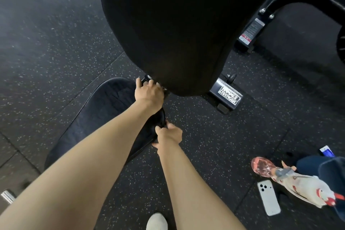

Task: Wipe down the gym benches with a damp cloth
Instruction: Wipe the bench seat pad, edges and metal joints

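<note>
1. Between the seat pad (pixel 89 117) and the backrest pad (pixel 168 24) of the bench, the left hand (pixel 149 94) reaches into the gap. Its fingers are curled over a dark metal fitting (pixel 146 79); what that fitting is cannot be told.
2. The right hand (pixel 169 135) grips the near edge of the seat pad, thumb on top and fingers wrapped under the rim.
3. Neither hand holds the cloth (pixel 306 188). It lies well apart on the rubber floor (pixel 214 136) to the right, whitish with red marks, bunched against a spray bottle (pixel 261 167) with a phone (pixel 268 200) just beside it.
4. The bench looks heavy and stiff, with a steel frame foot (pixel 225 97) planted on the floor. The pads are probably firm foam under smooth vinyl, which turns slick once damp.
5. The pads' edges and the frame look like the safest holds for bracing or adjusting the bench; the hinge gap could pinch fingers.
6. The cloth appears soft and light, so it is likely best gathered into the palm and pressed flat along each pad.
</note>
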The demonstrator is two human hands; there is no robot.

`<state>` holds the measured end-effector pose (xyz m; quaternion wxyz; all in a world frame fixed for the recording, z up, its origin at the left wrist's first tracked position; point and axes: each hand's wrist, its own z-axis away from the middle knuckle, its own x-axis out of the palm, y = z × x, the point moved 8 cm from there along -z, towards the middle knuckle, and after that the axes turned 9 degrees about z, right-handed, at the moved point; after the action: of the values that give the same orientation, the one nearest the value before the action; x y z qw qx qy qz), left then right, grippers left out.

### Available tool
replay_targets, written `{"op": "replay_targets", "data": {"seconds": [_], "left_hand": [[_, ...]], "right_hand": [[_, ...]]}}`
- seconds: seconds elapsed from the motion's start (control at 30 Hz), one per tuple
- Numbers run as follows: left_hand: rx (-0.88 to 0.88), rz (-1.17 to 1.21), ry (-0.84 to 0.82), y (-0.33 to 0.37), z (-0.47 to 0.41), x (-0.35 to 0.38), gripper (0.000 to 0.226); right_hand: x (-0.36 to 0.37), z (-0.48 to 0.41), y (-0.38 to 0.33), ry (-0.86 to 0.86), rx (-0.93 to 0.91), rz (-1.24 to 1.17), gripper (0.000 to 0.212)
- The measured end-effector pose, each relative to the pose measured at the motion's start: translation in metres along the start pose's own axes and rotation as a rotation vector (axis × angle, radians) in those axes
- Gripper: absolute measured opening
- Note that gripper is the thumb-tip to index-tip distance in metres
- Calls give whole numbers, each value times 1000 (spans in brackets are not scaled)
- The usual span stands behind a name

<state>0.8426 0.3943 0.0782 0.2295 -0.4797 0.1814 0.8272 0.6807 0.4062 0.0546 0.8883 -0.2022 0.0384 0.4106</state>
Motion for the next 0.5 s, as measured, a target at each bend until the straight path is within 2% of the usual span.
{"op": "replay_targets", "data": {"seconds": [0.07,0.23,0.27,0.33,0.43,0.5], "left_hand": [[-19,45,94,-12,5,-8,38],[-94,348,274,-17,21,-11,38],[-50,410,296,-14,22,-12,36],[161,457,328,-6,24,-14,28],[473,189,352,3,26,-12,22],[586,58,248,8,22,-11,25]], "right_hand": [[-1,4,-5,26,-4,86,38],[1,14,-34,51,-317,646,40],[4,14,-37,36,-372,706,41],[10,16,-43,20,-457,744,44],[15,16,-48,35,-527,770,45],[20,16,-51,52,-562,827,46]]}}
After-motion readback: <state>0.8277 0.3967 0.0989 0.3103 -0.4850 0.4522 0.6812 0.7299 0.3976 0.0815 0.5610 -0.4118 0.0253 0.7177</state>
